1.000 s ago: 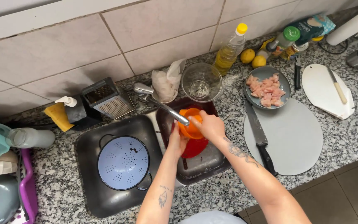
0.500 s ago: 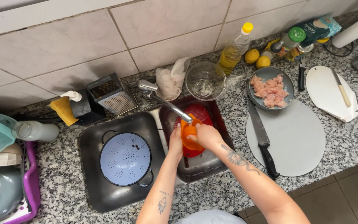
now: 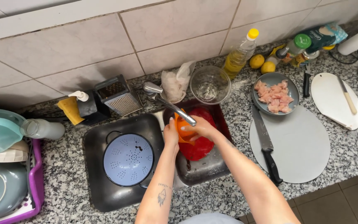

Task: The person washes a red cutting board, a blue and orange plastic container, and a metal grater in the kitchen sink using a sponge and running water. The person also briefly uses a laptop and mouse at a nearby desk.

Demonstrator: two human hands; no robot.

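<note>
- Along the tiled wall stands a clear oil bottle [image 3: 240,53] with a yellow cap; just beside it are two lemons [image 3: 262,64], then a green-capped bottle [image 3: 291,49] lying tilted, and a teal packet [image 3: 327,34] in the corner.
- On the left, a yellow soap dispenser [image 3: 72,107] with a white pump sits close to a metal grater [image 3: 118,96].
- Over at the sink: the left hand [image 3: 171,133] grips the edge of an orange cup [image 3: 182,129], and the right hand [image 3: 202,127] closes over its other side, under the tap [image 3: 172,105].
- That cup sits above a red bowl [image 3: 201,146] down in the right basin.
- The hands cover most of the cup, so its full shape is hard to make out.
- A pale blue colander [image 3: 128,159] lies in the left basin of the dark sink [image 3: 96,174].
- A glass bowl [image 3: 210,84] stands behind the tap, next to a crumpled plastic bag [image 3: 177,82].
- To the right, a grey plate of raw chicken pieces [image 3: 275,96] stands at the top of a round grey cutting board [image 3: 299,146], and a black-handled knife [image 3: 266,145] lies along the board's left edge.
- A white board [image 3: 332,103] carries a small wooden-handled knife [image 3: 347,96].
- A purple dish rack [image 3: 35,182] is cut off at the left edge.
- The counter [image 3: 344,153] is speckled granite, with brown floor tiles below.
</note>
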